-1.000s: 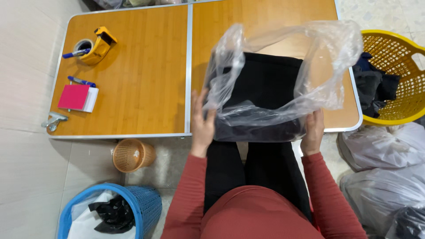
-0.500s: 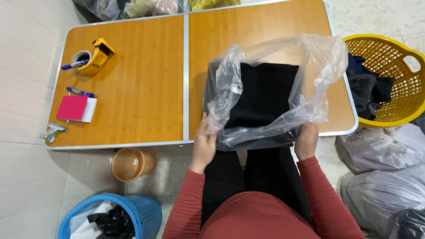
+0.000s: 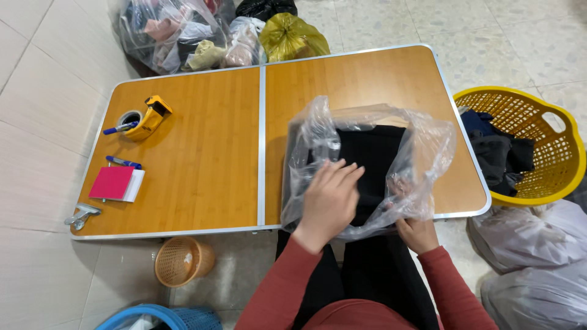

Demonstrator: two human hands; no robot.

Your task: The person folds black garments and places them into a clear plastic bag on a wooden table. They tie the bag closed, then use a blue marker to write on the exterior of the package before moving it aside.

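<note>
Head view: left hand [image 3: 330, 198] presses flat on bagged black garment [image 3: 370, 165].

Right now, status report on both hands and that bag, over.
Left hand flat on clear plastic bag. Right hand grips the bag's near edge. Folded black garment inside. Nothing obstructing.

Long red sleeves, black trousers
</note>
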